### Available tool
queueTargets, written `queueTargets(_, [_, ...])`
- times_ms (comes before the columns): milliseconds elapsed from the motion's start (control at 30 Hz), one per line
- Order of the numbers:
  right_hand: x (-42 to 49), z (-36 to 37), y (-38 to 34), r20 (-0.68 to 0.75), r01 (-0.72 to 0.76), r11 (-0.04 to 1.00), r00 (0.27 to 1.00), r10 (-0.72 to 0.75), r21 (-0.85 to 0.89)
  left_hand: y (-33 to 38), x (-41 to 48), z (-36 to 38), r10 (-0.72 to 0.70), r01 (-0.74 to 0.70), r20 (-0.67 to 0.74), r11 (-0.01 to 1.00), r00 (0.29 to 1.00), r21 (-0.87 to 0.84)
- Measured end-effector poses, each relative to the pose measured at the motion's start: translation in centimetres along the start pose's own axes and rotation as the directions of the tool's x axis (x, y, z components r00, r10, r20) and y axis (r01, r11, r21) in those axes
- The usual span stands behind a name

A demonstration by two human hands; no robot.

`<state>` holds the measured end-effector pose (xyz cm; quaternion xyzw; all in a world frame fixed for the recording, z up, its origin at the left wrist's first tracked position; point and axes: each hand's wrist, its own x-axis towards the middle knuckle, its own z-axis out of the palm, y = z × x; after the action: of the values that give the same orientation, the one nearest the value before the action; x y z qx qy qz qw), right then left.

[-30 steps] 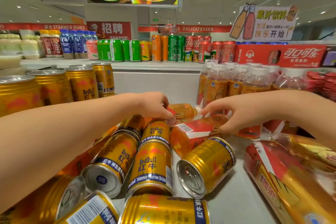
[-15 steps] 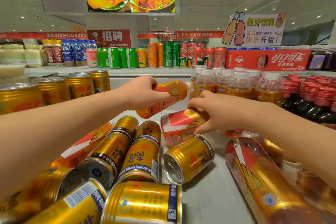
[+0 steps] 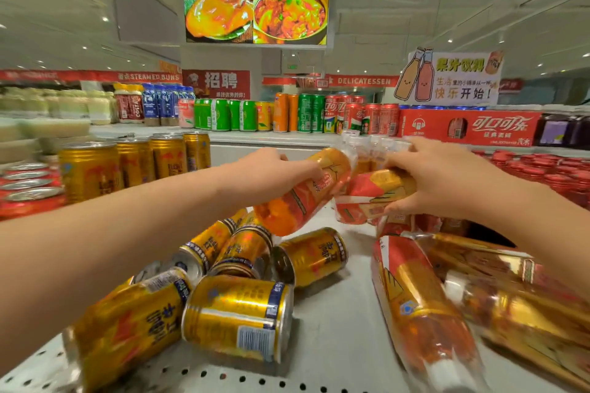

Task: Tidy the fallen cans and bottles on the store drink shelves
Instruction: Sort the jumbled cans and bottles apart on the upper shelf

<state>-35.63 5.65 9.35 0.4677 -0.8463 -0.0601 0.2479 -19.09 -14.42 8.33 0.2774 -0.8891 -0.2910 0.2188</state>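
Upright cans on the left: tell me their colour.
Gold cans with red markings and silver tops, seen in the head view.

Toppled gold cans [image 3: 238,317] and bottles [image 3: 424,316] (some blurred) litter the perforated shelf [image 3: 332,344].

We see glossy gold metal Red Bull cans [image 3: 238,317] with bare silvery ends, lying on a matt grey perforated metal shelf [image 3: 332,329]. The orange drink bottles [image 3: 421,306] are clear, shiny plastic wrapped in glossy printed film. Beyond, the red Coca-Cola carton [image 3: 469,127] looks like smooth printed cardboard, and the juice sign [image 3: 453,78] like matt card.
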Motion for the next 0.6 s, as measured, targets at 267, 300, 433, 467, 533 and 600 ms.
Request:
queueTargets(267, [-2.8, -0.2, 0.4, 0.034, -0.089, 0.996, 0.995, 0.090, -0.013, 2.8, -1.5, 3.8, -0.072, 0.099, 0.145, 0.978, 0.987, -0.185])
queueTargets(300, [-3.0, -0.2, 0.2, 0.054, -0.101, 0.995, 0.993, 0.101, -0.013, 3.0, -1.5, 4.3, -0.072, 0.097, 0.144, 0.980, 0.987, -0.172])
queueTargets(433, [-3.3, 0.2, -0.4, 0.103, -0.140, 0.990, 0.985, 0.140, -0.011, 3.2, -1.6, 5.7, -0.058, 0.066, 0.135, 0.996, 0.989, -0.054])
queueTargets(467, [-3.3, 0.2, -0.4, 0.103, -0.148, 0.989, 0.984, 0.148, -0.006, 3.3, -1.6, 5.8, -0.058, 0.061, 0.130, 0.998, 0.990, -0.023])
queueTargets(533, [-3.5, 0.1, -0.5, 0.106, -0.161, 0.987, 0.981, 0.160, 0.003, 3.4, -1.3, 5.9, -0.041, 0.038, 0.106, 0.999, 0.994, 0.032])
queueTargets(600, [-3.6, -0.1, -0.6, 0.112, -0.165, 0.986, 0.980, 0.164, -0.004, 3.5, -1.0, 5.7, -0.012, 0.004, 0.081, 0.994, 0.997, 0.107])
